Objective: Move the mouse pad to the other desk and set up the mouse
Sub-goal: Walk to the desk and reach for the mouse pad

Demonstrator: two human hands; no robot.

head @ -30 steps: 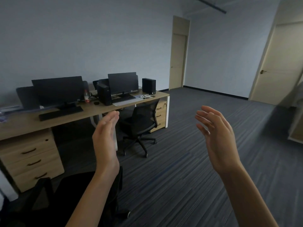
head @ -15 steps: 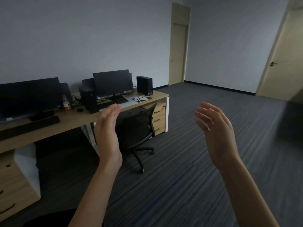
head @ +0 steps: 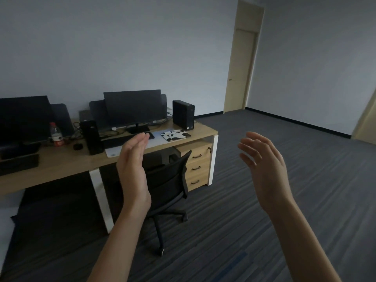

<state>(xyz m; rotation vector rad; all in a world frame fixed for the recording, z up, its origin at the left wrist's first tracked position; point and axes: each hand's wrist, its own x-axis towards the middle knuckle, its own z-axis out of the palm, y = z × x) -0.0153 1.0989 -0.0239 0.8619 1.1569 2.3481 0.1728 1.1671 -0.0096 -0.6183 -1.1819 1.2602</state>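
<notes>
A white mouse pad with black panda shapes lies near the right end of a long wooden desk, in front of a small black computer box. A dark mouse rests on the desk further left, beside a black tower. My left hand is raised in front of the desk, flat, fingers together, holding nothing. My right hand is raised to the right over the carpet, fingers spread and empty. Both hands are well short of the desk.
A black office chair stands tucked at the desk's right bay beside a wooden drawer unit. Monitors, a keyboard and a red-labelled bottle sit on the desk. A door is at the back right.
The view has moved nearer to the desk's right end, and the desk looms larger. Both hands stay raised and empty in much the same pose.
</notes>
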